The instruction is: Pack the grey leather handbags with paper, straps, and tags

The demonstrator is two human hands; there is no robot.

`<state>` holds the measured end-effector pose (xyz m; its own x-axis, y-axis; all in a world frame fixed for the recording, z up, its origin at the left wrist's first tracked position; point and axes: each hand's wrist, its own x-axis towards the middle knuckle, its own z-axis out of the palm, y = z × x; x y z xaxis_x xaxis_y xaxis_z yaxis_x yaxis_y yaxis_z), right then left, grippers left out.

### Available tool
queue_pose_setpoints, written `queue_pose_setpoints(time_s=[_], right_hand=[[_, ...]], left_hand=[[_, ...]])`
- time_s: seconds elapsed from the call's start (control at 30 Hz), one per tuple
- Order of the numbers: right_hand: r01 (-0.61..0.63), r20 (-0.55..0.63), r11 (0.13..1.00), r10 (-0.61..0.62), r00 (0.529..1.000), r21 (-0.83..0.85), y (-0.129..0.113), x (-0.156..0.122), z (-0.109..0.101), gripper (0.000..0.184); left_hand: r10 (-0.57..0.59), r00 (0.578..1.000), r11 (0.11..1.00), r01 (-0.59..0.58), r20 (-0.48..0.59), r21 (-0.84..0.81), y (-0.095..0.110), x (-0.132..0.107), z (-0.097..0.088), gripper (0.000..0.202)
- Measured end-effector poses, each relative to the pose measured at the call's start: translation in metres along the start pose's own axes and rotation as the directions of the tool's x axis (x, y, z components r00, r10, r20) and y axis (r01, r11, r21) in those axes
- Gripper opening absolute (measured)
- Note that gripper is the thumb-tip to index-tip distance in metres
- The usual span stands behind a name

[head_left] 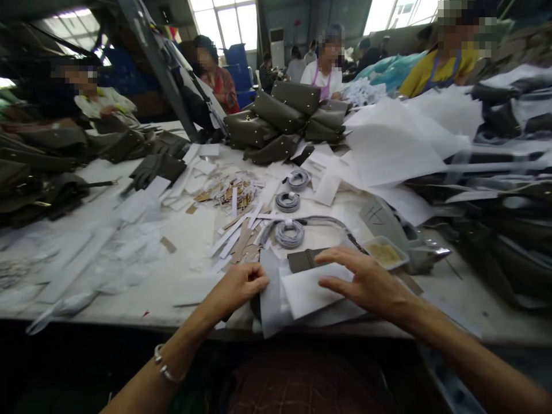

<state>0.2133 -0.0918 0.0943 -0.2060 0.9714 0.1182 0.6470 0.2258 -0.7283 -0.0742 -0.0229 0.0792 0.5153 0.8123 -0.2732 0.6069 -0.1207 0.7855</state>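
My left hand (pixel 244 283) is closed, thumb pressed to the curled forefinger, at the left edge of a thin greyish plastic sheet (pixel 271 313). My right hand (pixel 366 279) is open, thumb and fingers apart, over the right side of a folded white foam sheet (pixel 308 290). Just behind that foam lies a flat dark olive piece (pixel 302 260), its right end close to my right fingertips. Beyond it rests a coiled strap in clear wrap (pixel 288 234), with a dark strap (pixel 330 220) curving off to the right.
Paper strips (pixel 230 238) and a heap of string tags (pixel 237 192) lie left of the coils. A shallow tray (pixel 385 253) and a grey container (pixel 382 221) stand right. Olive bags (pixel 284 115) are piled behind, with white sheets (pixel 401 132) beside them. Several people work across the table.
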Motion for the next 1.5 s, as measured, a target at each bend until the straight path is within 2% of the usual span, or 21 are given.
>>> queue_pose_setpoints(time_s=[0.07,0.13,0.2,0.27,0.33,0.4,0.47,0.5,0.6,0.67,0.77,0.83,0.93,1.0,1.1,1.2,1.27,1.33,1.43,1.5], right_hand=[[0.013,0.161,1.000,-0.016,0.987,0.020,0.000,0.005,0.019,0.050],[0.007,0.264,1.000,-0.011,0.965,0.018,0.005,0.008,0.032,0.060],[-0.032,0.283,0.998,0.013,0.959,0.061,0.011,0.009,0.037,0.057],[-0.140,0.253,0.972,0.089,0.963,0.189,0.015,0.010,0.036,0.047],[-0.283,0.221,0.883,0.211,0.952,0.376,0.014,0.015,0.031,0.042],[-0.391,0.214,0.742,0.329,0.920,0.544,0.012,0.022,0.028,0.045],[-0.435,0.229,0.634,0.383,0.895,0.639,0.010,0.030,0.028,0.049],[-0.444,0.237,0.612,0.392,0.889,0.654,0.011,0.033,0.030,0.050],[-0.433,0.216,0.659,0.388,0.896,0.615,0.015,0.039,0.043,0.048],[-0.414,0.178,0.699,0.387,0.905,0.583,0.021,0.039,0.053,0.048],[-0.400,0.172,0.694,0.376,0.910,0.598,0.027,0.037,0.061,0.048],[-0.397,0.182,0.658,0.373,0.910,0.640,0.029,0.035,0.061,0.049],[-0.358,0.132,0.617,0.381,0.915,0.701,0.031,0.034,0.060,0.046],[-0.340,0.101,0.629,0.383,0.918,0.699,0.033,0.034,0.060,0.039],[-0.349,0.096,0.688,0.379,0.921,0.636,0.035,0.036,0.061,0.028],[-0.340,0.085,0.810,0.343,0.936,0.478,0.035,0.037,0.061,0.014],[-0.307,0.101,0.888,0.290,0.952,0.342,0.033,0.035,0.059,0.010],[-0.280,0.147,0.914,0.247,0.958,0.295,0.031,0.033,0.056,0.015],[-0.274,0.206,0.899,0.212,0.955,0.342,0.031,0.030,0.053,0.026],[-0.230,0.212,0.919,0.168,0.963,0.320,0.031,0.030,0.054,0.025]], left_hand=[[-0.009,0.999,1.000,0.009,0.047,-0.014,0.003,-0.007,0.002,0.020],[0.002,0.998,0.998,0.002,0.061,-0.063,0.011,-0.009,0.005,0.019],[-0.008,0.997,0.991,0.019,0.076,-0.136,0.019,-0.007,0.010,0.018],[-0.042,0.993,0.976,0.064,0.109,-0.208,0.024,-0.002,0.016,0.017],[-0.088,0.986,0.953,0.125,0.143,-0.275,0.021,0.006,0.023,0.019],[-0.131,0.977,0.917,0.185,0.170,-0.354,0.014,0.012,0.028,0.027],[-0.169,0.968,0.872,0.234,0.185,-0.430,0.007,0.015,0.030,0.033],[-0.185,0.965,0.855,0.251,0.186,-0.453,0.004,0.015,0.030,0.035],[-0.220,0.958,0.836,0.281,0.183,-0.472,0.004,0.010,0.027,0.043],[-0.234,0.947,0.796,0.317,0.221,-0.516,0.009,0.007,0.026,0.049],[-0.235,0.918,0.642,0.394,0.320,-0.658,0.017,0.008,0.030,0.059],[-0.235,0.914,0.535,0.406,0.331,-0.741,0.019,0.012,0.036,0.060],[-0.250,0.938,0.392,0.326,0.242,-0.860,0.017,0.016,0.045,0.049],[-0.258,0.949,0.296,0.257,0.182,-0.920,0.012,0.016,0.049,0.045],[-0.268,0.955,0.207,0.190,0.131,-0.960,0.006,0.012,0.053,0.043],[-0.254,0.959,0.161,0.173,0.129,-0.972,0.003,0.009,0.054,0.042],[-0.231,0.963,0.157,0.176,0.137,-0.972,0.004,0.008,0.053,0.044],[-0.212,0.969,0.194,0.171,0.129,-0.966,0.006,0.007,0.053,0.046],[-0.210,0.972,0.308,0.166,0.103,-0.937,0.009,0.006,0.057,0.051],[-0.193,0.980,0.427,0.136,0.057,-0.894,0.010,0.005,0.060,0.054]])
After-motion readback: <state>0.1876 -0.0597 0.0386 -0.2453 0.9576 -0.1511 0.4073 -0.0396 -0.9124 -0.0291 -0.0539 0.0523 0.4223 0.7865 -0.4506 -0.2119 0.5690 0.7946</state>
